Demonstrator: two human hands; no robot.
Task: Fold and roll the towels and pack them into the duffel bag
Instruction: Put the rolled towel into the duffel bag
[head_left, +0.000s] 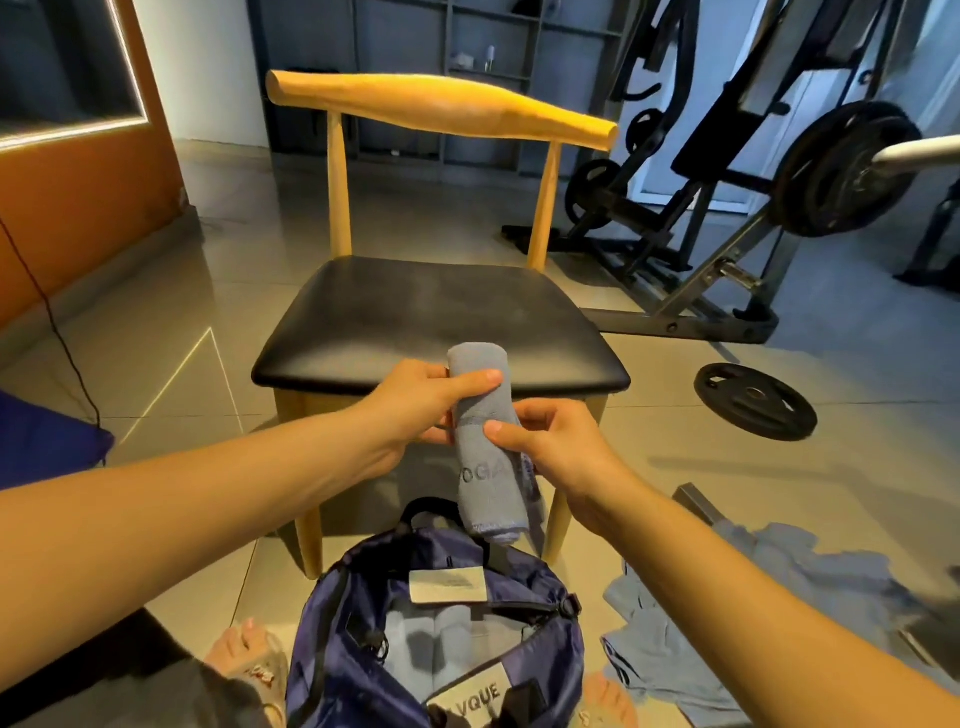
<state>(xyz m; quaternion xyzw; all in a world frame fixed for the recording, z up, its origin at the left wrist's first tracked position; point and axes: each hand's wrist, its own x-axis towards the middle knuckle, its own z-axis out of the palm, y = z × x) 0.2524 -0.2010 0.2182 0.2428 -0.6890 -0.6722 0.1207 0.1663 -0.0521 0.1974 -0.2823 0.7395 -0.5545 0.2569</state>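
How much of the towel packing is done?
Done: pale rolled towels already lie inside the open navy duffel bag. In hand: the left hand and right hand hold a rolled grey towel above the bag. Left: crumpled blue-grey cloths on the floor, not yet rolled.

Tiled floor holds chair, duffel bag, towels.

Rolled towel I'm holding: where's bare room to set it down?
The chair seat is bare behind the rolled towel. Bare tiles lie left of the duffel bag. Crowded: rolls inside the bag, loose cloths on the floor to its right.
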